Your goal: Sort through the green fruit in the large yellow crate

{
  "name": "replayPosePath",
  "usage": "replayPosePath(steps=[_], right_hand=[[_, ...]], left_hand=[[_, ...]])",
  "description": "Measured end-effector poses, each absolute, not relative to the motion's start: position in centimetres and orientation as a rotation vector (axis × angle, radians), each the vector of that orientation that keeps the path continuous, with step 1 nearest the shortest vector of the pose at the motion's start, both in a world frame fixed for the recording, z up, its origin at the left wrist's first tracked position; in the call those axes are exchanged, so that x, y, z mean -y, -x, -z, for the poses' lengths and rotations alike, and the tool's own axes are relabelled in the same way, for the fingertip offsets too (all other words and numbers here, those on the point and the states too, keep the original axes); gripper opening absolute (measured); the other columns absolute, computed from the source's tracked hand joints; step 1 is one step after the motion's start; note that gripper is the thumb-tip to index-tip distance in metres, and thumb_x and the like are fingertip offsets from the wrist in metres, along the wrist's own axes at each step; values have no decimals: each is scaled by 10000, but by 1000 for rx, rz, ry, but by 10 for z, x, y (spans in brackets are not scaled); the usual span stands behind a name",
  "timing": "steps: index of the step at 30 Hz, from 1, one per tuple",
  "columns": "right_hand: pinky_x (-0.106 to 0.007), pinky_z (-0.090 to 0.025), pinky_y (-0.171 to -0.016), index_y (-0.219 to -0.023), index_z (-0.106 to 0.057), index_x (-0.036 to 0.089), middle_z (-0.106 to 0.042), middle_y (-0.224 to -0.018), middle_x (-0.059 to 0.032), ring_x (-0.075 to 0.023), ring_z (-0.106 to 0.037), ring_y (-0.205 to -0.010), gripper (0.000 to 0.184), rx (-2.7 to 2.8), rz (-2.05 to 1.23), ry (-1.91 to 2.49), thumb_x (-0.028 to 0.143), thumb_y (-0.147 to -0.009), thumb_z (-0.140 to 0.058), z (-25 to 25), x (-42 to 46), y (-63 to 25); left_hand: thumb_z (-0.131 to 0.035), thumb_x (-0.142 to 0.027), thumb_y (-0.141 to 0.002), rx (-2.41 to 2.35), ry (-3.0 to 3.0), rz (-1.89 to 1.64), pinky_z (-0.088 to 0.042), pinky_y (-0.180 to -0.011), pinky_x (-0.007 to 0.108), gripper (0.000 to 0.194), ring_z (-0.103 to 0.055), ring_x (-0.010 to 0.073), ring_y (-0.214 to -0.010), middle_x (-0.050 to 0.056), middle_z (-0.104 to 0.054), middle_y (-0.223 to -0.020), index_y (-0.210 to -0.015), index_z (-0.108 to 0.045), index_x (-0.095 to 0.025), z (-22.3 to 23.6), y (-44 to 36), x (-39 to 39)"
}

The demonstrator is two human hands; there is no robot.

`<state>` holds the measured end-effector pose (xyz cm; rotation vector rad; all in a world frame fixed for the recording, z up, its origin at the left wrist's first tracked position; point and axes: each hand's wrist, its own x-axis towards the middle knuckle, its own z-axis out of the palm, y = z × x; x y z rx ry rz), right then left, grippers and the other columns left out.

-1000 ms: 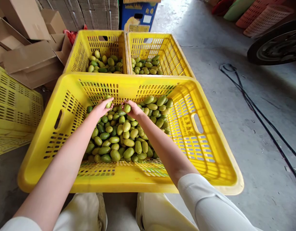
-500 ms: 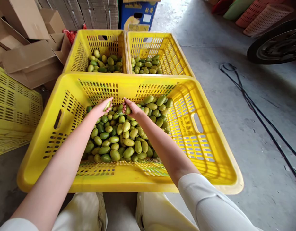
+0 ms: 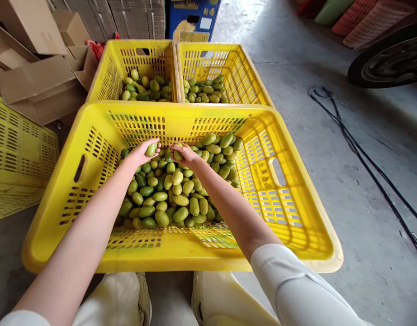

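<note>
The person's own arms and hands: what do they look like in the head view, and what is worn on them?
The left hand and right hand are gloveless and both forearms uncovered, with no watch or bracelet visible. A plain white fabric right sleeve, creased, covers the upper arm; only the edge of a white left sleeve shows.

Front crate point(image 3: 181, 263) glossy plastic (fruit point(image 3: 177, 178) smooth); boxes point(image 3: 35, 82) cardboard.

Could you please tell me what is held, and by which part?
The left hand holds a green fruit by its sides; the right hand holds another fruit, contact unclear.
</note>
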<state>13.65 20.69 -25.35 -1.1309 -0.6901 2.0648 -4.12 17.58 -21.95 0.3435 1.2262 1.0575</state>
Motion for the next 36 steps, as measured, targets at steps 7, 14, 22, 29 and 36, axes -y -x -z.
replayPosePath(steps=[7,14,22,29,36], right_hand=[[-200,-491,-503,-787,-608,206,-607,-614,54,-94,-539,-541,302,665,-2081,1134,144,-780,-904,256,-214,-141],[-313,-604,-692,-801,-596,244,-664,-714,3,-212,-716,-784,121,575,-2095,1058,244,-858,-702,258,-221,-146],[-269,-573,-661,-843,-687,237,-709,-769,30,-152,-668,-744,262,626,-2006,1100,161,-730,-911,263,-217,-143],[-287,-623,-704,-838,-648,222,-672,-708,38,-130,-655,-667,234,597,-2089,1073,204,-842,-881,252,-215,-145],[-341,-639,-697,-888,-597,237,-626,-672,9,-201,-681,-711,180,495,-2181,1081,384,-948,-681,251,-218,-147]], left_hand=[[-635,-126,-1003,-1251,-318,-1057,-436,-497,179,187,-567,85,-524,3,-630,-689,-817,-643,-148,216,39,-175],[-443,-264,-1063,-1143,-224,-1136,-539,-558,255,309,-648,169,-622,60,-667,-729,-855,-656,-178,219,42,-176],[-745,-91,-916,-1181,-425,-1112,-546,-638,225,88,-669,131,-680,45,-741,-810,-860,-724,-155,218,34,-176],[-698,47,-818,-1268,-415,-1125,-462,-556,176,215,-614,89,-586,-9,-659,-670,-760,-655,-155,214,34,-176],[-746,-163,-958,-1429,-491,-964,-405,-452,209,171,-556,109,-494,24,-650,-650,-796,-690,-154,214,43,-178]])
